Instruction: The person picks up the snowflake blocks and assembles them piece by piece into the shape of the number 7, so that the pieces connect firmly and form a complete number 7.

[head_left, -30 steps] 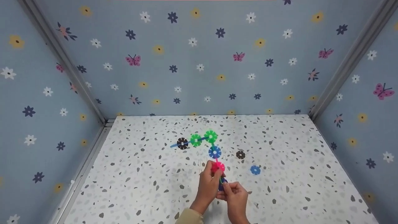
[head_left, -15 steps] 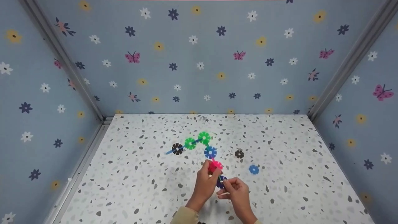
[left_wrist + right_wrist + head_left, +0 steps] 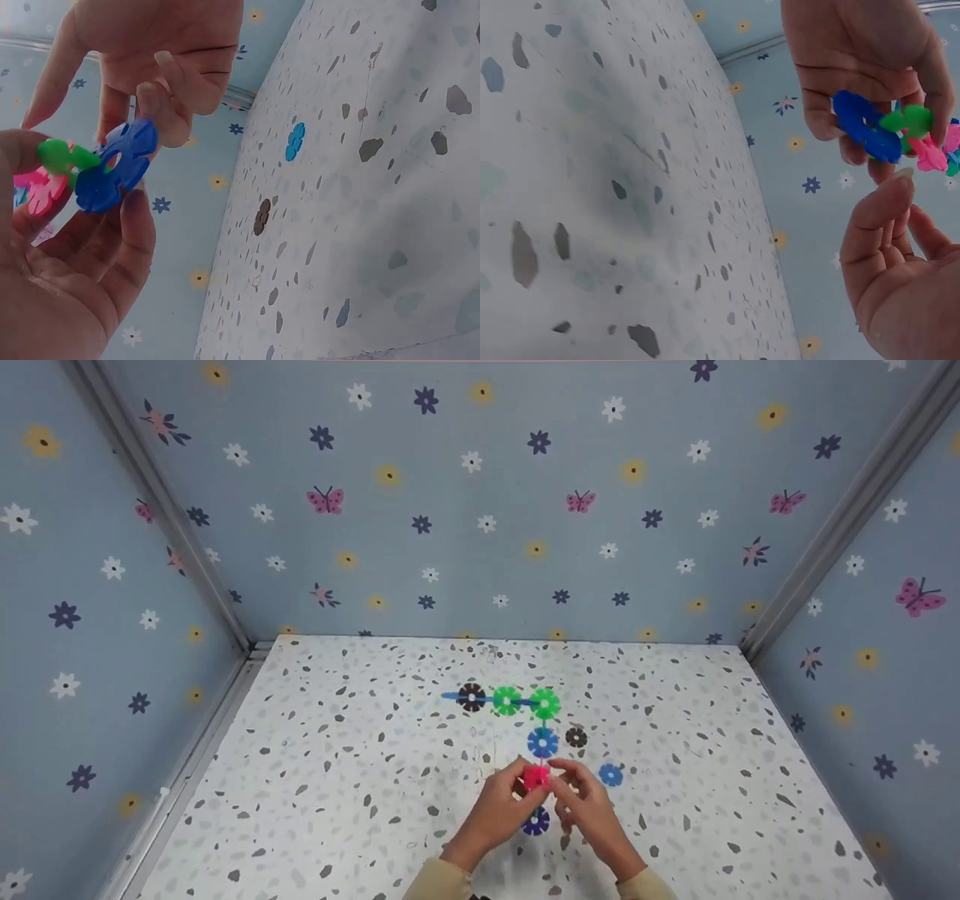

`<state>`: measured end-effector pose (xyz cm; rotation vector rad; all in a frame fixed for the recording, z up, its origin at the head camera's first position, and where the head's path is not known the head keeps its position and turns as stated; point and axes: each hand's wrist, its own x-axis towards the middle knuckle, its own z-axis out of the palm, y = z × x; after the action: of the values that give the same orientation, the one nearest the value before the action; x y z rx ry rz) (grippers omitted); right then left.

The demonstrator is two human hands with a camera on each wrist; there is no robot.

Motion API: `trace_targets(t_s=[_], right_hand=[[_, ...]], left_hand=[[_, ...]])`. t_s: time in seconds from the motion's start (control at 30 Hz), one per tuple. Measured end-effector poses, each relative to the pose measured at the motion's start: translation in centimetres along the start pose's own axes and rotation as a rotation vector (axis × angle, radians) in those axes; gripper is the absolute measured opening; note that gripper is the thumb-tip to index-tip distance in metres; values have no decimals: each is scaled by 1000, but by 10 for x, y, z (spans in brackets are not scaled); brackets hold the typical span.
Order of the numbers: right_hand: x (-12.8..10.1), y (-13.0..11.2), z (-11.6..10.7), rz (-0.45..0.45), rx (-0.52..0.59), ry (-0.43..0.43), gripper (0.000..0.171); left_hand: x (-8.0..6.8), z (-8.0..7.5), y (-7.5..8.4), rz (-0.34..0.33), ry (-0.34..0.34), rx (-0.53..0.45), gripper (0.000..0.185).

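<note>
A chain of interlocking snowflake discs reaches from a black disc [image 3: 471, 697] through two green discs, one being the corner disc [image 3: 545, 704], down past a blue disc [image 3: 542, 742] to a pink disc [image 3: 536, 778]. My left hand [image 3: 491, 806] pinches the chain around the pink disc. Below the fingers hangs a dark blue disc [image 3: 535, 822], joined by a small green disc [image 3: 67, 156] set crosswise. My right hand [image 3: 596, 806] is beside the pink disc, fingertips close to its right edge. In the right wrist view its thumb and fingers stand apart, clear of the dark blue disc.
On the speckled white tabletop [image 3: 360, 780] lie a loose brown disc [image 3: 576, 737] and a loose blue disc [image 3: 611, 775], right of the chain. Flower-patterned panels [image 3: 480, 510] enclose the back and both sides.
My right hand has let go of the dark blue disc and moved up beside the pink one. The chain's far end has swung right, its top row now nearly level.
</note>
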<state>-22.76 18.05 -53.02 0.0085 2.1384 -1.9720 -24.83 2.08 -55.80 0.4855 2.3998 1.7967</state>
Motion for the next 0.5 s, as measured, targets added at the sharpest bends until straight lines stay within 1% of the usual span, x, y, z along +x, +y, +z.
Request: trace_targets(t_s=[0.07,0.1,0.13,0.2,0.3,0.4,0.47,0.5], right_hand=[[2,-4,-10,-2,-16,-52,44],[4,-4,-14,2,-22,-72,42],[5,-4,-17,2,-35,-87,40],[8,-1,-24,23,-69,-93,37],[14,9,-31,44,-109,-59,34],[21,21,-39,23,-102,-1,34],[25,25,-44,-15,-66,60,36],[26,26,-48,-31,-56,99,37]], left_hand=[[3,3,1,27,-56,0,18],[4,5,1,52,-77,3,18],[6,6,1,72,-95,1,18],[11,9,0,81,-127,-2,17],[19,13,0,74,-165,7,13],[29,17,2,66,-193,32,16],[35,19,2,62,-190,48,20],[38,20,2,65,-175,45,21]])
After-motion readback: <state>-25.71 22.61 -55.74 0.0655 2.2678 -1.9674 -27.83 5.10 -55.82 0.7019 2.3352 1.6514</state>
